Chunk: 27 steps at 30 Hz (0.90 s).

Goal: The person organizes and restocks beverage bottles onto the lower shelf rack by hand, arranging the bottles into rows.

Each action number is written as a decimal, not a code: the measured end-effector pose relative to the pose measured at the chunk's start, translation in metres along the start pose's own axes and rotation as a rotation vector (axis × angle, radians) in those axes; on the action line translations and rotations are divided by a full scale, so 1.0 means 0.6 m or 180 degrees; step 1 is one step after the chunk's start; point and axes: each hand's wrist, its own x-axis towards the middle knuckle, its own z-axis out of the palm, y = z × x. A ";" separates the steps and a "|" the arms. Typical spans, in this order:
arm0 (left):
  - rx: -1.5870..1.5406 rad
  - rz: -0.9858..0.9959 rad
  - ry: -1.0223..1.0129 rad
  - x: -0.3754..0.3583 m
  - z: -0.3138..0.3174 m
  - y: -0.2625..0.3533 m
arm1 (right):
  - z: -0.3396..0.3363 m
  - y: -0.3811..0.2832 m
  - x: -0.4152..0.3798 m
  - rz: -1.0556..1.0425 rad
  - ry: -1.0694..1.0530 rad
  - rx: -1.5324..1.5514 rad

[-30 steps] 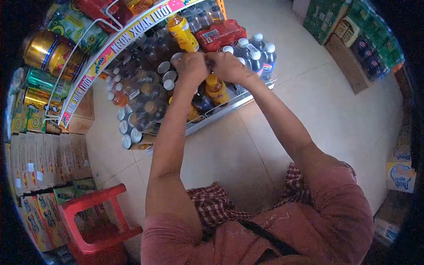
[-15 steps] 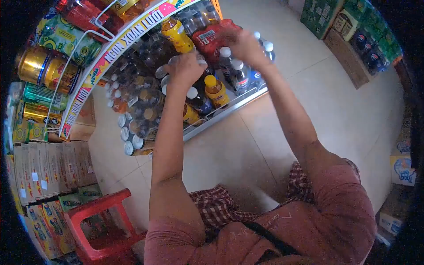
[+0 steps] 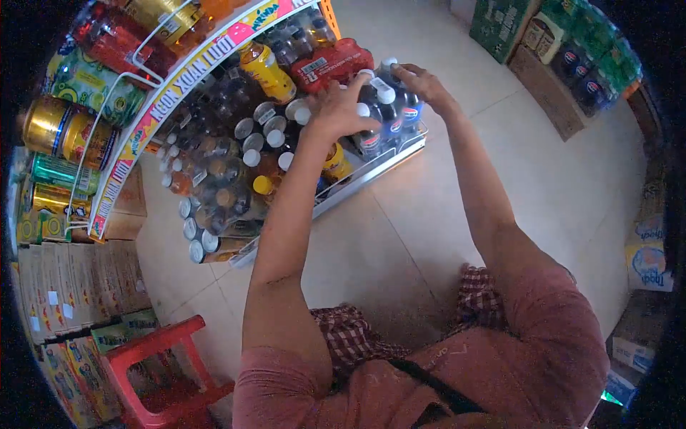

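Note:
A group of dark Pepsi bottles (image 3: 389, 114) with white caps stands at the right end of the lower shelf, between my two hands. My left hand (image 3: 339, 112) is spread at their left side, thumb and fingers apart around the nearest caps. At the group's far right side, my right hand (image 3: 427, 89) has its fingers stretched out, fingertips at a bottle's neck. Behind my left hand lies a red shrink-wrapped pack (image 3: 334, 66). A yellow bottle (image 3: 268, 73) leans beside that pack. Cans (image 3: 274, 123) and more white-capped bottles stand left of my left wrist.
An upper shelf with a printed strip (image 3: 179, 79) curves over the left side, holding cans and bottles. A red plastic stool (image 3: 153, 339) stands lower left by stacked cartons (image 3: 78, 275). More Pepsi packs (image 3: 579, 71) and boxes line the right side. The shelf's metal front edge (image 3: 371, 170) faces me.
My left hand has moved right from the cans to the Pepsi bottles. My right hand has come down from over the red pack to their right side. The view has shifted slightly.

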 end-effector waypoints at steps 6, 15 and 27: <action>0.0005 0.0179 0.0236 -0.031 -0.025 -0.001 | 0.034 0.021 0.001 -0.1715 0.0293 -0.2685; 0.0590 -0.0386 -0.0285 -0.047 -0.046 0.056 | 0.026 0.003 -0.021 -0.1716 0.0150 -0.2089; 0.0249 0.0175 0.0397 0.008 -0.013 -0.007 | 0.057 -0.004 0.044 -0.0614 0.1240 -0.0171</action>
